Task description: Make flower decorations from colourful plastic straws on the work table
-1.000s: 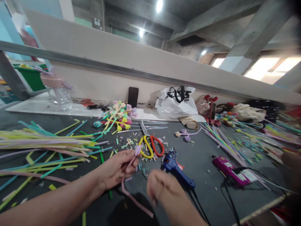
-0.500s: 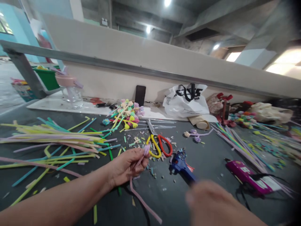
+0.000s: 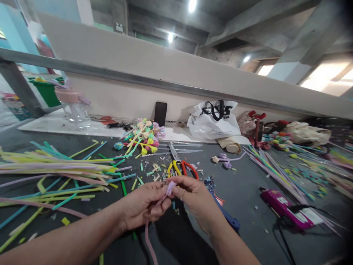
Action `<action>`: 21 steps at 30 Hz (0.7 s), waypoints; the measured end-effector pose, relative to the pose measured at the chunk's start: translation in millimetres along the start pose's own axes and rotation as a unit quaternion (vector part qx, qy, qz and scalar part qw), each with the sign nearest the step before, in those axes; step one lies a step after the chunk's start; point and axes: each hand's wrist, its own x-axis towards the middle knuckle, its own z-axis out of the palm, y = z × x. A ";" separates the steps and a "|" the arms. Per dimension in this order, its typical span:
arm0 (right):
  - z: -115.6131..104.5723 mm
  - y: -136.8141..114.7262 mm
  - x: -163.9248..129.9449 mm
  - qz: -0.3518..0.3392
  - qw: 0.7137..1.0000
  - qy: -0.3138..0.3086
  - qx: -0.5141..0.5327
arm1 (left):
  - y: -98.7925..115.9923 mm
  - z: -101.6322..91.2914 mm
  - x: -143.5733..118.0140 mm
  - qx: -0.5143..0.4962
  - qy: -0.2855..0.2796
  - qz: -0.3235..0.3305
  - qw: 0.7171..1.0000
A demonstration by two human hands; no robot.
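Pink stem (image 3: pixel 150 235), a soft pipe-cleaner-like strip, was held between both hands near the middle of the dark table (image 3: pixel 248 191), its upper end curled into a small lilac bud (image 3: pixel 170 188) and its lower part hanging off toward the bottom edge of the view.

At far left lay a loose pile of long stems (image 3: pixel 55 169) in yellow, teal, lilac and pink, spread flat on the table. Behind it stood a clear jar (image 3: pixel 73 106) with a pink lid on a white board. Right of the pile, a bunch of finished flowers (image 3: pixel 143 136) lay near the back wall, with a dark phone (image 3: pixel 160 114) leaning upright just behind.

The left hand (image 3: pixel 140 206) was closed around the stem just below the bud, fingers pressed together on it. The right hand (image 3: pixel 193 198) met it from the other side, thumb and forefinger pinching the bud's tip. Scissors (image 3: pixel 183 167) with yellow and red handles lay just beyond the hands among small cut scraps. A blue glue gun (image 3: pixel 226 217) lay just beside the right wrist, partly hidden by it.

Further right, a white bag (image 3: pixel 213 121) sat against the wall, and a magenta glue gun (image 3: pixel 278 204) lay well apart from the hands.
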 end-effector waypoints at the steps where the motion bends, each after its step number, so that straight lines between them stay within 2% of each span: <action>1: -0.3 0.7 0.4 -0.006 1.000 0.009 -0.011 | -0.8 0.1 0.2 0.006 0.009 0.001 1.000; 5: -3.2 2.7 1.4 -0.022 0.998 0.033 -0.058 | -4.4 1.8 1.4 0.058 0.060 0.015 0.996; 9: -7.0 4.3 -0.3 -0.072 0.980 0.078 -0.171 | -6.1 7.3 2.1 0.131 0.102 0.015 0.986; 16: -5.2 7.3 -1.0 -0.166 0.944 0.089 -0.271 | -5.9 12.4 1.5 0.172 0.108 0.003 0.979; 21: -1.3 10.0 -0.3 -0.176 0.935 0.095 -0.292 | -7.6 8.5 1.7 0.181 0.115 0.003 0.977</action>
